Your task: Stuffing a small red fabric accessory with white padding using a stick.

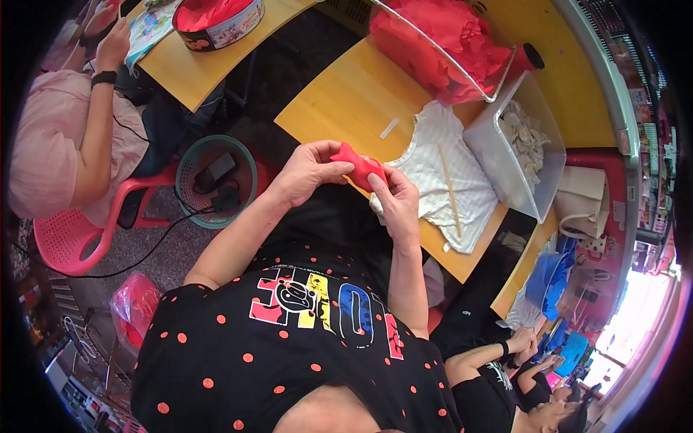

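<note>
While both hands work at mid-frame, one small red pouch-like fabric piece (pixel 356 165) hangs between them, above the near edge of the yellow counter (pixel 312 114). Left hand (pixel 307 175): grip closed, thumb and index finger pinching the left end. Right hand (pixel 395 206): grip closed too, thumb and fingers on the right end.

Risks, as judged. Piece looks soft and held only by fingertips; if one pinch loosens, it could twist or drop past the counter edge onto the lap. Pulling the hands apart could stretch or crease it. Right hand is just beside the white sleeveless garment (pixel 453 180); a snag there could drag the cloth and roll off the thin wooden stick (pixel 449 189) lying on it.

Containers. Upper centre: clear pale-rimmed bin (pixel 491 97), heaped with red pieces (pixel 426 43). Upper right: clear plastic tub (pixel 498 160), tilted, crumpled off-white scraps (pixel 525 137) inside; if nudged, it might spill. Upper left: round dark tin (pixel 227 35) full of red material (pixel 209 10). Left of centre: teal basket (pixel 209 218) with a black rectangular device (pixel 215 172); a black cable trails out, a possible snag. Lower left: clear plastic bag (pixel 136 307), red contents, kind unclear.
</note>
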A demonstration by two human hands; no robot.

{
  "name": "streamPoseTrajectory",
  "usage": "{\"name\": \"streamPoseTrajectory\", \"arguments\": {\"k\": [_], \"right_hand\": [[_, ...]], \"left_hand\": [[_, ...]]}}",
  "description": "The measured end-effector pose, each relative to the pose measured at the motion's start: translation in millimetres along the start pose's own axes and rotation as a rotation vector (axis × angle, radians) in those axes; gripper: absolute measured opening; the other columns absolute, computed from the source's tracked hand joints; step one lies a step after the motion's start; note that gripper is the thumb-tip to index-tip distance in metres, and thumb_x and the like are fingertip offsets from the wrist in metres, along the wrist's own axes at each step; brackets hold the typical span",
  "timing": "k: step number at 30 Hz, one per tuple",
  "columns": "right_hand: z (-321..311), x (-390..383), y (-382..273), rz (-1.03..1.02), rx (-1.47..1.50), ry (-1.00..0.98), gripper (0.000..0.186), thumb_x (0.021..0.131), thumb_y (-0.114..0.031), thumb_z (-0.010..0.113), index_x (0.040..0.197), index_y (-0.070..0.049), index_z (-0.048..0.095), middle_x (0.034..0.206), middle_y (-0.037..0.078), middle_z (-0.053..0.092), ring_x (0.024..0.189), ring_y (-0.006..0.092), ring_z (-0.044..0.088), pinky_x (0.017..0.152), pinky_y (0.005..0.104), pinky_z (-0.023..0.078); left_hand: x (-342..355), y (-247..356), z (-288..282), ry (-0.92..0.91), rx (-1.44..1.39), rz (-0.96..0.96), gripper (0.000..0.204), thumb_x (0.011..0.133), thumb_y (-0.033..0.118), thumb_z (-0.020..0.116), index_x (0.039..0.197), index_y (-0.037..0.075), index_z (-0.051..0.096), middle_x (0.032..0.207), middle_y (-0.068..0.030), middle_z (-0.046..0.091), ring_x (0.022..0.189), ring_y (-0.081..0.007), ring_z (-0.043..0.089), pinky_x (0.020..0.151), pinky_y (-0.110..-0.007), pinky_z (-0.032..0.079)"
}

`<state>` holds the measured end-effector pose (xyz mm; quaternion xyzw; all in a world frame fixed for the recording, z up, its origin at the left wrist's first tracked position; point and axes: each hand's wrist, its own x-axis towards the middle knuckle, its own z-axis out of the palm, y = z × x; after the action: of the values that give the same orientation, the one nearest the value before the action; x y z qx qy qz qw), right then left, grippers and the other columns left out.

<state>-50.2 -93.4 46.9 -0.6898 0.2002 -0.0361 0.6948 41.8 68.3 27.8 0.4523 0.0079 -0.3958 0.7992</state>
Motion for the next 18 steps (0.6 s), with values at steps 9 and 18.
{"name": "streamPoseTrajectory", "arguments": {"k": [9, 18], "right_hand": [[-4, 7, -7, -0.08, -0.211, 0.031, 0.026, 0.077, -0.005, 0.071, 0.099, 0.005, 0.061, 0.096, 0.007, 0.063, 0.083, 0.0116, 0.059, 0.075, 0.0224, 0.048], [-18, 53, 13, 0.017, -0.568, 0.136, 0.026, 0.074, -0.017, 0.073, 0.088, 0.003, 0.065, 0.082, 0.005, 0.064, 0.071, 0.0122, 0.059, 0.066, 0.0254, 0.047]], "left_hand": [[5, -23, 0, -0.022, -0.185, -0.008, 0.022, 0.084, 0.008, 0.066, 0.104, 0.006, 0.057, 0.1, -0.0067, 0.063, 0.087, -0.0123, 0.062, 0.074, -0.026, 0.052], [1, -22, -38, 0.024, -0.291, -0.099, 0.023, 0.09, 0.01, 0.055, 0.113, 0.007, 0.053, 0.105, -0.0071, 0.062, 0.09, -0.0148, 0.061, 0.081, -0.03, 0.049]]}}
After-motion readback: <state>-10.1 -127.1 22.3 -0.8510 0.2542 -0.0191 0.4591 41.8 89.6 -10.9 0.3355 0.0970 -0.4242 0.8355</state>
